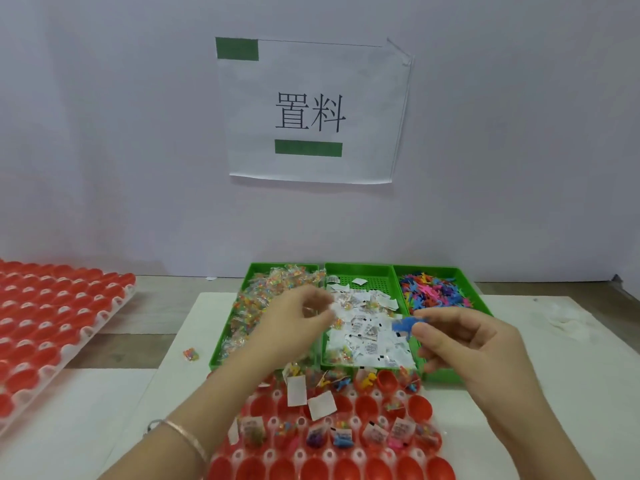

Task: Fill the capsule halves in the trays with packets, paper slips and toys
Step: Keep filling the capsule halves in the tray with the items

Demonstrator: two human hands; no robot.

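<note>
A tray of red capsule halves (332,465) lies right in front of me; its far rows hold packets, paper slips and small toys. Behind it stand three green bins: clear packets (249,306), white paper slips (367,337) and coloured toys (436,289). My right hand (464,344) pinches a blue toy (407,326) over the slip bin. My left hand (294,320), blurred, hovers over the edge between the packet bin and the slip bin with its fingers curled; something white shows at its fingertips, but I cannot make out what it is.
A second tray of empty red capsule halves (52,327) lies at the left. A loose packet (190,354) sits on the white mat (554,368) left of the bins. A wall with a paper sign (311,112) closes the back.
</note>
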